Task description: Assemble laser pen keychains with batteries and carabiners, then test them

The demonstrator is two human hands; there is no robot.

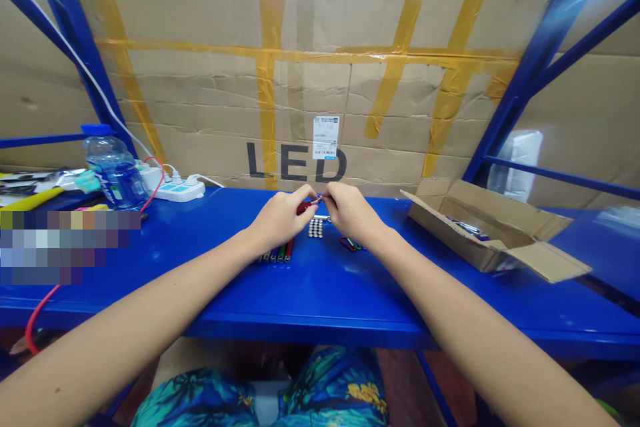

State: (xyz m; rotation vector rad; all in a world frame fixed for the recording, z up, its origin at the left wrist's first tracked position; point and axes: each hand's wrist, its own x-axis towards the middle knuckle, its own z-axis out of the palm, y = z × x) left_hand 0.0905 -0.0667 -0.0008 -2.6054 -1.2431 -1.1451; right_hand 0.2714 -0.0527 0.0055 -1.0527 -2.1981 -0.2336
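My left hand (283, 215) is closed around a small, shiny red tube (307, 205) above the blue table. My right hand (350, 210) pinches at the tube's right end, where something small and silvery shows between the fingertips; its kind is too small to tell. Just below the hands, small round silver pieces like button cells (315, 228) lie in a neat grid, with a silvery rod-like part (323, 218) behind them. Several coloured tubes (281, 253) lie side by side, partly under my left wrist. Near my right wrist are coloured carabiner clips (349, 244), partly hidden.
An open cardboard box (460, 240) with small packed items stands at right. On the left are a blue-capped bottle (114, 167), a white power strip (183, 189) and a red cable (43, 310). A large cardboard sheet (210, 100) closes off the back between blue posts.
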